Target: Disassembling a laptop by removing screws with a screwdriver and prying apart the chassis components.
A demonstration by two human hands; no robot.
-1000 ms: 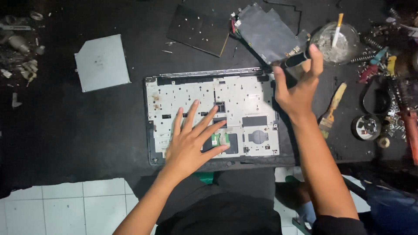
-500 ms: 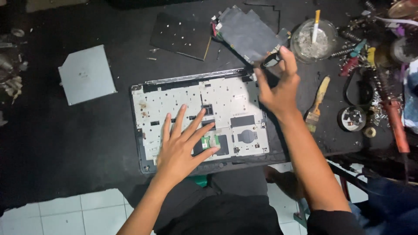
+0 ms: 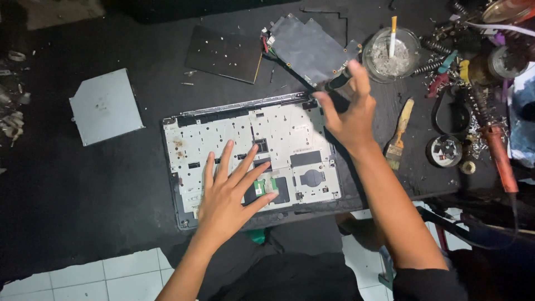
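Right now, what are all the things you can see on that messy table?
Laptop shell: one, pale grey inside, opened up, centre.
Circuit board: one, dark grey, above the shell's top right corner.
Dark panel: one, black, left of the board.
Flat drive: one, silver, far left.
Glass dish: one, clear, top right, holding ash and a white stick.
Brush: one, wooden handle, right of the shell.
Soldering iron: one, red handle, far right.
Left hand: spread flat on the shell.
Right hand: pinching the board's lower edge.
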